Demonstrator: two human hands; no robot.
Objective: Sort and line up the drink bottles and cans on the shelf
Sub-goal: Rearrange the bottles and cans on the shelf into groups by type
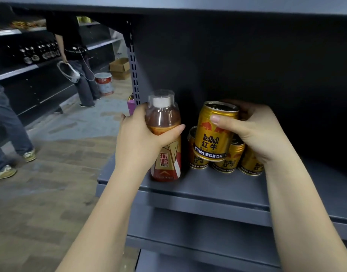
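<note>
Hands (137,138) (253,132) grip bottle (164,146) and can (214,132) above three shelved cans (225,163).

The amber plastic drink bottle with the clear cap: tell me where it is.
The amber plastic drink bottle stands at the grey metal shelf's left front, gripped by the left hand, left of the gold cans.

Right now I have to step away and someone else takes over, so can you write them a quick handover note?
Left hand: gripping the brown drink bottle, upright at the shelf's left front.
Right hand: holding one gold can lifted and tilted above the others.
Three more gold cans stand grouped on the shelf behind it.
Done: cans gathered beside the bottle.
Left: set the held can down and straighten the row.
</note>
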